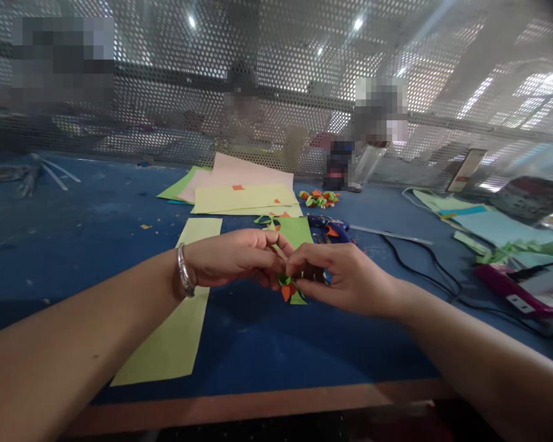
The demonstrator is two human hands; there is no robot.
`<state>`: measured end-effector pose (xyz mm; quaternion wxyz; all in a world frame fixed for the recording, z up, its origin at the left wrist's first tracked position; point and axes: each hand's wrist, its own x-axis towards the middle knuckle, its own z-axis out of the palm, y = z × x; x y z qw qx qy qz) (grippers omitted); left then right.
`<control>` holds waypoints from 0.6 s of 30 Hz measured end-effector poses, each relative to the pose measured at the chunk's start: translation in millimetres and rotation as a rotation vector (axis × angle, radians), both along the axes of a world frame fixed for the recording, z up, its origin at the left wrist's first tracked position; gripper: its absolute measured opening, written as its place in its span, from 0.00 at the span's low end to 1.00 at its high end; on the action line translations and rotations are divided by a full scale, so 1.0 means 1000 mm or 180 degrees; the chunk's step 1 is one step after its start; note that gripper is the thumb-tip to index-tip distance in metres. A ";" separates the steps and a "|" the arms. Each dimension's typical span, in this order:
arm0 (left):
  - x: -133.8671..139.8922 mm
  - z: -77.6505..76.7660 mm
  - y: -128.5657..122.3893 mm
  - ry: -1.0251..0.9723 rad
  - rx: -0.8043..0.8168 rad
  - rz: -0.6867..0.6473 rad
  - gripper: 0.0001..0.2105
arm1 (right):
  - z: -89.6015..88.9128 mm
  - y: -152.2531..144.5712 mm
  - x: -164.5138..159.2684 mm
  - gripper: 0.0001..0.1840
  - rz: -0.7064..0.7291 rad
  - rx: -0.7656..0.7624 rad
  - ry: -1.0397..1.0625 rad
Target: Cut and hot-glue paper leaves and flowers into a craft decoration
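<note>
Above the middle of the table, my left hand point(239, 255) and my right hand point(345, 276) meet fingertip to fingertip. Both are closed in a pinch around a small green and orange paper piece point(286, 290), whose upper part is hidden by the fingers. Just beyond the hands lies a green paper sheet point(299, 230) with cut scraps. Beside it is a dark blue glue gun point(325, 222), with a clear glue stick point(391, 233) reaching to the right. Under my left wrist lies a long pale yellow paper strip point(166, 344).
Stacked coloured sheets point(244, 199) lie at the back, near a cluster of orange and green paper pieces point(320, 198). To the right are a purple power strip point(516, 294), black cables point(442, 270) and more paper point(507, 224). A perforated metal screen point(166, 110) borders the table.
</note>
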<state>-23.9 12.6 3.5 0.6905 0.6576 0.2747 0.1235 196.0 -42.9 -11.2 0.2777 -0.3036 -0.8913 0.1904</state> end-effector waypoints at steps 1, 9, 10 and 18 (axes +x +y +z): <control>0.000 0.000 -0.001 0.0024 -0.0016 -0.0037 0.09 | 0.000 0.000 0.000 0.06 0.0012 -0.0008 -0.0009; 0.000 -0.003 0.000 0.0063 -0.0318 -0.0107 0.10 | -0.001 0.001 0.001 0.07 0.0012 0.0021 -0.0055; 0.000 -0.003 0.000 0.0043 -0.0308 -0.0102 0.09 | -0.001 0.001 0.001 0.07 0.0015 0.0042 -0.0068; 0.000 -0.003 0.000 -0.0050 -0.0289 -0.0030 0.08 | -0.002 0.003 0.000 0.09 -0.0040 0.0156 -0.0183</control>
